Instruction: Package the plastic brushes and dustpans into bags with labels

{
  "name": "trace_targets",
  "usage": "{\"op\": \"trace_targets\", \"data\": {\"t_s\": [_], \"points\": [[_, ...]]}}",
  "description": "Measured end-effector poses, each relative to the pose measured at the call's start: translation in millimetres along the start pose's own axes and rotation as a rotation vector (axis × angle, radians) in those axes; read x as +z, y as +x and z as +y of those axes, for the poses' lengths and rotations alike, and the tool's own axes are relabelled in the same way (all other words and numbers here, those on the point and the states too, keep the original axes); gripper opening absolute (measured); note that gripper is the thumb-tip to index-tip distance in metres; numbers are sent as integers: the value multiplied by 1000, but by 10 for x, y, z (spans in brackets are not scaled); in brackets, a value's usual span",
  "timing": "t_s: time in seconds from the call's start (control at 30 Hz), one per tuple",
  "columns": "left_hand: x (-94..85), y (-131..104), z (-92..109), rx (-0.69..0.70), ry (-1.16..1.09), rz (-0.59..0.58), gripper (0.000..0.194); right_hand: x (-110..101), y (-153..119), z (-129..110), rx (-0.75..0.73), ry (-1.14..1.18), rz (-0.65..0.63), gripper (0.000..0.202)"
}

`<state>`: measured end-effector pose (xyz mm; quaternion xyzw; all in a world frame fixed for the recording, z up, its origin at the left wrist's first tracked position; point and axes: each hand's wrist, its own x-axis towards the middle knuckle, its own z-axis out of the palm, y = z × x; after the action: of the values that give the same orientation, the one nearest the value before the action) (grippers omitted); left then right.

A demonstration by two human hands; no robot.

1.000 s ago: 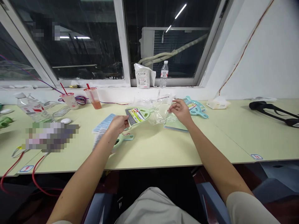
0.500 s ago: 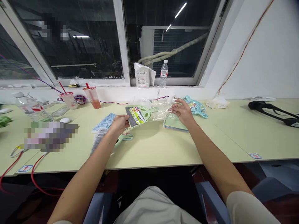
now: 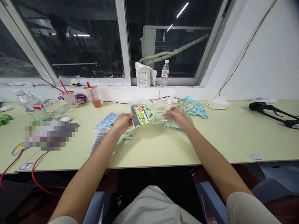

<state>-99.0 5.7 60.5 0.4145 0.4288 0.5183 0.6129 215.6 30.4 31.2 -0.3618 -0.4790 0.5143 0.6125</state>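
Observation:
A green hand brush with grey bristles and a printed label card is held up over the table, with clear plastic film around it. My left hand is closed on its bristle end. Beyond the handle tip, my right hand pinches the clear plastic bag. Under and behind that hand lie stacked green and blue dustpans, partly hidden. Below my left hand rest loose brushes: one with blue bristles, one with grey bristles. A green handle sticks out to their right.
Blue brush-and-dustpan sets lie at the right back, beside a tissue pack. Two drink cups and a large bottle stand at left. A water bottle is on the sill. Black headgear lies far right.
The packaged brush has shifted slightly right and turned more level with my left hand. My right hand has come down and closer to the brush handle, its fingers now drawn together on the film.

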Motion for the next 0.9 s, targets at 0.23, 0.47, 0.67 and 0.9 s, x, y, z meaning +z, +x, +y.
{"op": "trace_targets", "data": {"t_s": [0.23, 0.47, 0.67, 0.9], "points": [[130, 42, -54, -30, -6, -55, 10, -63, 45, -32, 240, 169, -46, 19], [241, 102, -101, -98, -54, -76, 13, -59, 30, -18, 402, 173, -101, 16], [274, 196, -201, -126, -134, -91, 8, -35, 4, 11, 379, 154, -126, 23], [330, 127, -191, -14, -161, 20, 41, -31, 1, 41, 353, 190, -124, 25]]}}
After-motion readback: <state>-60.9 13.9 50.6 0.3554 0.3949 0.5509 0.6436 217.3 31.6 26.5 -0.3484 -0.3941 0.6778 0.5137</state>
